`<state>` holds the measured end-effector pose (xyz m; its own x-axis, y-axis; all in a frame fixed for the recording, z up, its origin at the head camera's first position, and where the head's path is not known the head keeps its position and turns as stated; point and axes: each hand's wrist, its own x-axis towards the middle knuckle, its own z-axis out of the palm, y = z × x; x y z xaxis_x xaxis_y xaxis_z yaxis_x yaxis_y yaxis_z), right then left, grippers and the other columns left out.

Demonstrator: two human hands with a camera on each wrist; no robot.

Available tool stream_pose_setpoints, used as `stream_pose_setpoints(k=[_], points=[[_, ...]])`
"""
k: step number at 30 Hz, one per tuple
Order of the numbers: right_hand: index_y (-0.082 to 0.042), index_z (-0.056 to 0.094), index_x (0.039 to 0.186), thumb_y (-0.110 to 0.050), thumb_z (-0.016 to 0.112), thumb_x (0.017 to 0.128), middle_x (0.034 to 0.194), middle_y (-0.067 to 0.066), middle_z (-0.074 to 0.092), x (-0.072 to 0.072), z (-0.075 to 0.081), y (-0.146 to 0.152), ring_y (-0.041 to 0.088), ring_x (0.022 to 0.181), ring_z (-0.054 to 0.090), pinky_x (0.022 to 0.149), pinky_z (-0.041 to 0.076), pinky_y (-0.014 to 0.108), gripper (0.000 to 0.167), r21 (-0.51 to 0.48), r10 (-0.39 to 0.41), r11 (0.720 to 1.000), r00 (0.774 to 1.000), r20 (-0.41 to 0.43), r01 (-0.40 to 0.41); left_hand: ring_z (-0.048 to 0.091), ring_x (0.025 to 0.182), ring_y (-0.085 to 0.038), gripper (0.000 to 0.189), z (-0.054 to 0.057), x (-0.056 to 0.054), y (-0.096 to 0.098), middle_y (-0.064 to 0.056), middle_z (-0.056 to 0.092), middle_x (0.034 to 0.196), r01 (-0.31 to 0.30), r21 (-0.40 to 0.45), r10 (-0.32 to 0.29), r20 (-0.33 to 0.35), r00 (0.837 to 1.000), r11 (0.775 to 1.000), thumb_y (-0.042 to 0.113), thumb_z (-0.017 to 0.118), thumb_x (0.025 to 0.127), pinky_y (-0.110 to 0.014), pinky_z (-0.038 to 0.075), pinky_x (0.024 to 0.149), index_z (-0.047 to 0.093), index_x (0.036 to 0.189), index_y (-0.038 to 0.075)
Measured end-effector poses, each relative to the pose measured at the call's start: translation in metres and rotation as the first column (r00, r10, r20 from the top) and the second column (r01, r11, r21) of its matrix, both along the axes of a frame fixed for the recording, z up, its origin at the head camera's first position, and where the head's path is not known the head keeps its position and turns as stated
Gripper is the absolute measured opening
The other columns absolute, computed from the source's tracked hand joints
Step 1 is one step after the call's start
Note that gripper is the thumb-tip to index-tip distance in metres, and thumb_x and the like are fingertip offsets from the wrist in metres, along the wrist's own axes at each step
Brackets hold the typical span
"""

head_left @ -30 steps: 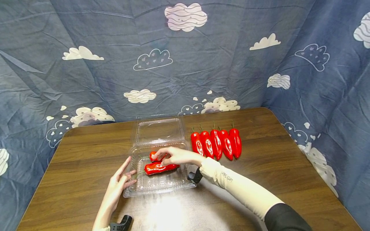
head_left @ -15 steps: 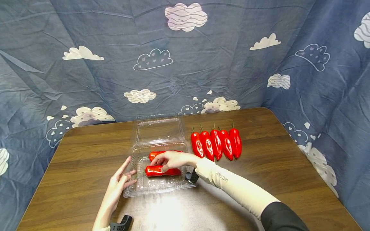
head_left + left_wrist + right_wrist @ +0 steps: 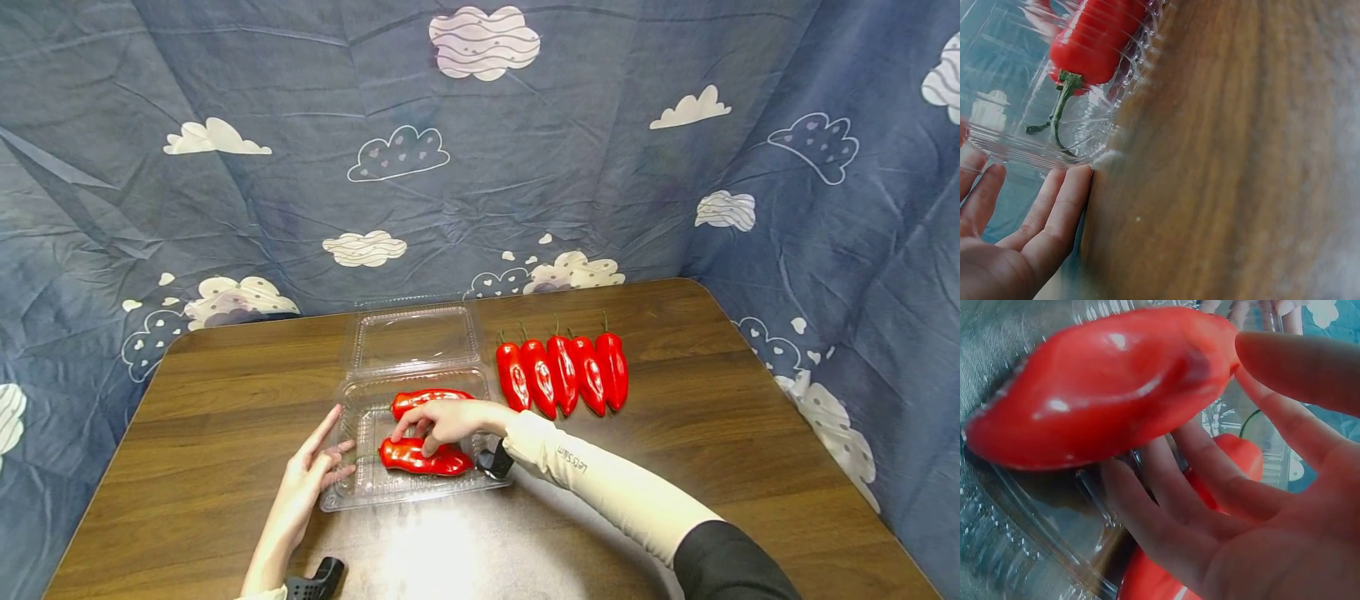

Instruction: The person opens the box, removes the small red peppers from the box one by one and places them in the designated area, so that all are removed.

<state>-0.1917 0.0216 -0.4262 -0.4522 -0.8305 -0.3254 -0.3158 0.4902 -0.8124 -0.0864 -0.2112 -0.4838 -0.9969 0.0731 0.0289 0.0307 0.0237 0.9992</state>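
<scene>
A clear plastic clamshell box (image 3: 341,502) lies with its lid folded back. Inside, one red pepper (image 3: 423,458) lies nearer the front, my right hand (image 3: 450,419) holding it between thumb and fingers. The right wrist view shows the held red pepper (image 3: 1104,394) up close, the thumb by its top end and fingertips along its far side. Behind it rests a second red pepper (image 3: 429,398), partly covered by that hand. My left hand (image 3: 303,475) has its fingers spread against the box's left side; in the left wrist view, the left hand's fingertips (image 3: 1072,181) meet the box wall.
Several red peppers (image 3: 562,375) lie in a row on the brown wooden table (image 3: 675,400), right of the box, stems toward the back. The lid (image 3: 417,337) reaches the table's back edge. A blue cloud-print curtain (image 3: 300,192) hangs behind.
The front pepper has shifted toward the front of the box and turned, its right end now tilting forward. My right hand has moved slightly with it; the left hand stays put.
</scene>
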Motion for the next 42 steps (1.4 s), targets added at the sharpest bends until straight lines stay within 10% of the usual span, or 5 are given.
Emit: stream_pose_setpoints(k=[25, 42], points=[[-0.008, 0.071, 0.109, 0.011, 0.064, 0.076, 0.117, 0.000, 0.065, 0.007, -0.003, -0.003, 0.012, 0.104, 0.058, 0.090, 0.042, 0.021, 0.039, 0.015, 0.112, 0.994, 0.993, 0.034, -0.112, 0.055, 0.114, -0.010, 0.060, 0.000, 0.001, 0.000, -0.015, 0.017, 0.156, -0.007, 0.009, 0.006, 0.023, 1.000, 1.000, -0.007, 0.037, 0.093, -0.033, 0.053, 0.086, 0.026, 0.151, 0.004], [-0.004, 0.066, 0.112, 0.017, 0.059, 0.073, 0.104, -0.004, 0.056, 0.004, 0.008, 0.008, 0.010, 0.066, 0.048, 0.055, 0.043, 0.022, 0.046, -0.124, -0.006, 0.992, 0.991, 0.130, 0.022, 0.056, 0.113, -0.009, 0.061, 0.000, 0.001, 0.001, -0.015, 0.016, 0.156, -0.009, 0.020, 0.009, 0.013, 1.000, 1.000, -0.008, 0.037, 0.092, -0.034, 0.053, 0.086, 0.026, 0.151, 0.004]])
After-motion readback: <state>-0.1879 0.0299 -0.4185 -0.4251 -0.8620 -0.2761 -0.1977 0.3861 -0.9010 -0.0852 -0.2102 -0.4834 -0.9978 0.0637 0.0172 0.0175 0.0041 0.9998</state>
